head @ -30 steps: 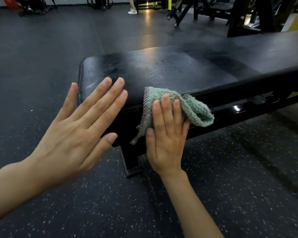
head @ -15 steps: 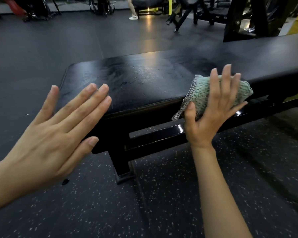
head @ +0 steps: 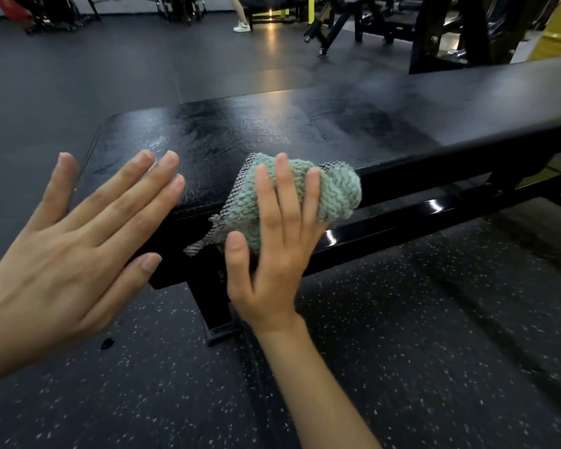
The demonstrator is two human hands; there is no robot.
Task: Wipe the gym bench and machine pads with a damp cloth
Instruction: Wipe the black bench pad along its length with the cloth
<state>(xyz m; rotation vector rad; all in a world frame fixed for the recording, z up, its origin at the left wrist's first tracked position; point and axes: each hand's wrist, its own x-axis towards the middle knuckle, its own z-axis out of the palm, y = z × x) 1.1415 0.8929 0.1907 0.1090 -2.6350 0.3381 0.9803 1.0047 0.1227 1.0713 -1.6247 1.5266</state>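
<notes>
A black padded gym bench (head: 272,131) runs from the centre to the right edge, its top streaked with damp sheen. A folded green knitted cloth (head: 334,192) lies against the bench's near side edge. My right hand (head: 272,254) presses it there with straight fingers spread over it, thumb off to the left. My left hand (head: 78,228) hovers flat and open, its fingertips over the bench's near left corner, holding nothing.
The bench's glossy black metal frame (head: 434,218) and foot (head: 217,322) stand on speckled dark rubber flooring (head: 402,351). Other black gym machines (head: 434,30) stand at the back right. A person's leg in a white shoe (head: 242,26) is far behind.
My right hand has slid the cloth back leftward along the bench's side edge after sweeping right. My left hand stays flat beside the bench's left end.
</notes>
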